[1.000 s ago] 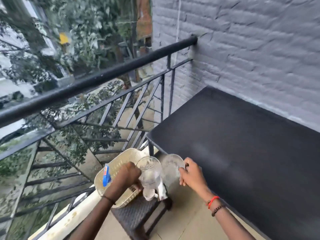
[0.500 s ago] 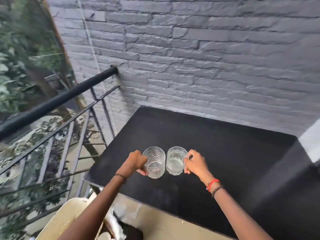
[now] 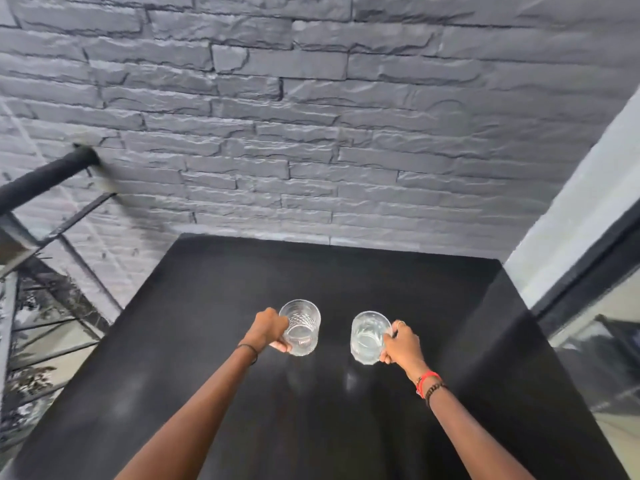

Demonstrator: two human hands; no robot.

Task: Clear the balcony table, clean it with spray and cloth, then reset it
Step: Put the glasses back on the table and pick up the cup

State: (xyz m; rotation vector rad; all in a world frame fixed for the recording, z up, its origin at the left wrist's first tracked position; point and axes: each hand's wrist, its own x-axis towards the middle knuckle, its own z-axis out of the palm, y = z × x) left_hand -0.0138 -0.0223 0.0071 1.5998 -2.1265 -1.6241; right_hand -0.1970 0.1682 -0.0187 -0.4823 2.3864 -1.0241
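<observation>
Clear cut glass tumblers (image 3: pixel 300 326); matt black table (image 3: pixel 242 289); rough brick wall (image 3: pixel 311 133).

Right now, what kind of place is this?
Most likely a balcony: a black metal railing meets a grey stone-brick wall, with a black rectangular table set against it.

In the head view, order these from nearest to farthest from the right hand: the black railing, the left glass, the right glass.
1. Right glass, in the right hand.
2. Left glass, in the left hand.
3. Black railing, far left, at the wall.
</observation>
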